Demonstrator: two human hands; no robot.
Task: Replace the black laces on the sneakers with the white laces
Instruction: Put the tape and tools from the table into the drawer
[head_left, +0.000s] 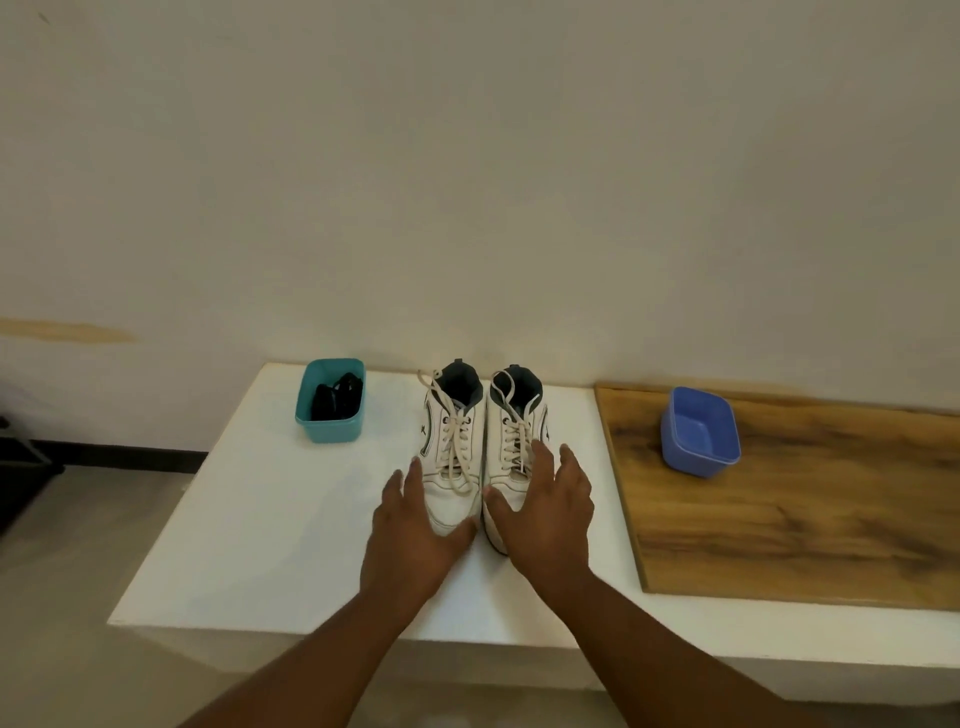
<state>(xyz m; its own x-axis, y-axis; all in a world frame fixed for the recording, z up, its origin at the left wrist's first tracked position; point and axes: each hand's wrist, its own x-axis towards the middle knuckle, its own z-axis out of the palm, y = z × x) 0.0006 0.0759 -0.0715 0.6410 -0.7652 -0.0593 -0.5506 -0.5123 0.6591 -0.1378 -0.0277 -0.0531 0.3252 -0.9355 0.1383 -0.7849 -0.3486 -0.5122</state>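
Against the wall, at the middle of the white bench (260, 519), stands the pair of white low-top sneakers (480, 447), toes toward the person, sides touching. Both carry white laces (457, 441) threaded through the eyelets, ends loose and untied near the collars. Left of the sneakers, well apart, a teal plastic tub (332, 421) holds a bundle of black laces (335, 397). Right of the sneakers, a blue plastic tub (701, 434) sits on a brown wooden board (805, 519); nothing shows inside it.

Left hand (410, 530) lies flat at the outer toe of the left-side sneaker, fingers straight, grip apart, holding nothing. Right hand (545, 509) rests likewise over the toe of the right-side sneaker, fingers spread, nothing clasped.

Judgement: relacing appears done and the final squaring of the pair is in hand. Remaining call, if any: tie or tuck the loose ends, then withdraw both hands without shifting the sneakers
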